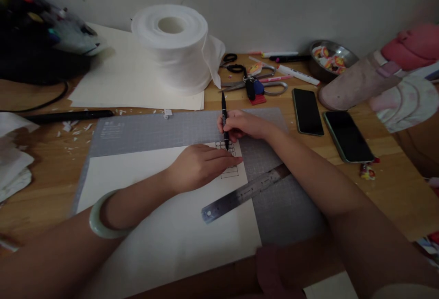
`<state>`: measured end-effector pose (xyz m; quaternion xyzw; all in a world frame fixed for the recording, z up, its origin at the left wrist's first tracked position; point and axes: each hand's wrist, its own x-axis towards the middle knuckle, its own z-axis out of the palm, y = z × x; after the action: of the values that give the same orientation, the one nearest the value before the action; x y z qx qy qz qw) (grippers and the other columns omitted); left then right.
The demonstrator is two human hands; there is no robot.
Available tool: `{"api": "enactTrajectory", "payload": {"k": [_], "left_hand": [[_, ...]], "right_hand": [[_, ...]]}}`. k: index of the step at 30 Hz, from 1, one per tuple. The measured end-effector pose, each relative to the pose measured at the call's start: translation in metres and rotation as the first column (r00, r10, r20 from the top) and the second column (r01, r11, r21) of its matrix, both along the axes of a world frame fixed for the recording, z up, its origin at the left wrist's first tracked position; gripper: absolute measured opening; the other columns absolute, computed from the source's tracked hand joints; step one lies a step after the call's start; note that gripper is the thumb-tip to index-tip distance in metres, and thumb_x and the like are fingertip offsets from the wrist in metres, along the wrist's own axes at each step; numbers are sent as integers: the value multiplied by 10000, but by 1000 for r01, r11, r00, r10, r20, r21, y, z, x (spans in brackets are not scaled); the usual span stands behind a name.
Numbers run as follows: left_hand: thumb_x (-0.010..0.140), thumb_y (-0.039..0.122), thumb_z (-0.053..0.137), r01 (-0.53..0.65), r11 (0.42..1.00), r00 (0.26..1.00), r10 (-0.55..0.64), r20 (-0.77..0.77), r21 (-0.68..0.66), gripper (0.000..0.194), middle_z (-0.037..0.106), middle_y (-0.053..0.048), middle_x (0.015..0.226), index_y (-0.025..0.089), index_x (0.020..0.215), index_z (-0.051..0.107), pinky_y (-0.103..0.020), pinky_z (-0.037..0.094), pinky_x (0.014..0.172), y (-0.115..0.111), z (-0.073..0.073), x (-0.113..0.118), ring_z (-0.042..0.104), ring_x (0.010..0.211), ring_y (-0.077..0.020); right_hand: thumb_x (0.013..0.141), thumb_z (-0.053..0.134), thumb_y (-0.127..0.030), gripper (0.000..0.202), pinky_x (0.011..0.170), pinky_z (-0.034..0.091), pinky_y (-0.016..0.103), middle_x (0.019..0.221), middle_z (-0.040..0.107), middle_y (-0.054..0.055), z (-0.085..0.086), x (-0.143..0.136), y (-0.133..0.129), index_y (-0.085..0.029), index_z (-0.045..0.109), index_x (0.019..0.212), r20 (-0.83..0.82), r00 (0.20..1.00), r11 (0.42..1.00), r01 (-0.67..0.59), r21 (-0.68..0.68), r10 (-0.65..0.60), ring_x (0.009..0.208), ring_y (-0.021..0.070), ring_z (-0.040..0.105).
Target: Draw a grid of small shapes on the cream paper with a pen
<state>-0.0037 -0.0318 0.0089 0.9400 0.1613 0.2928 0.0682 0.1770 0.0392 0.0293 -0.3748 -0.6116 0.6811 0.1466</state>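
Observation:
My right hand (240, 126) is closed around a black pen (224, 115), its lower tip at a drawing (229, 171) of small circles and boxes near the right edge of a large white sheet (164, 235). Flat on that sheet, partly over the drawing, lies my left hand (205, 166), fingers stretched out to the right and nothing held. A metal ruler (240, 194) rests slantwise across the sheet's right edge. Under the sheet is a grey cutting mat (147, 130).
Behind the mat stand a white tissue roll (174, 56), scissors (274, 88) and markers (298, 74). To the right are two phones (307, 111), a metal bowl (331, 56) and a pink-lidded bottle (360, 79). Paper scraps and a black bag (41, 56) lie left.

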Motion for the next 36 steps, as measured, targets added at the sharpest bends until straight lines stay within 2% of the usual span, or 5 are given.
{"api": "enactTrajectory", "payload": {"k": [20,24,36], "left_hand": [[949,182,422,-18,998,1000,18,3,-60,228,705,-28,966,194,1127,565,-242,499,677,0,-4,-1,671,812,-133],[955,191,416,-15,999,1000,15,5,-52,224,706,-32,956,189,1121,566,-236,500,690,0,-2,0,671,814,-131],[960,199,414,-10,998,1000,9,-8,-57,233,702,-30,969,192,1141,561,-239,507,711,0,-3,0,669,836,-127]], "right_hand": [[735,436,-119,116,338,243,153,430,482,-55,-8,2,4,-153,516,659,-21,1000,1000,-8,22,9,354,57,412],[753,445,-142,118,328,230,151,410,477,-57,-9,2,4,-151,519,661,-12,1000,999,-14,30,14,329,51,373],[755,452,-163,127,325,228,150,396,493,-47,-10,1,5,-152,526,653,-11,1000,998,-11,56,12,327,56,375]]}}
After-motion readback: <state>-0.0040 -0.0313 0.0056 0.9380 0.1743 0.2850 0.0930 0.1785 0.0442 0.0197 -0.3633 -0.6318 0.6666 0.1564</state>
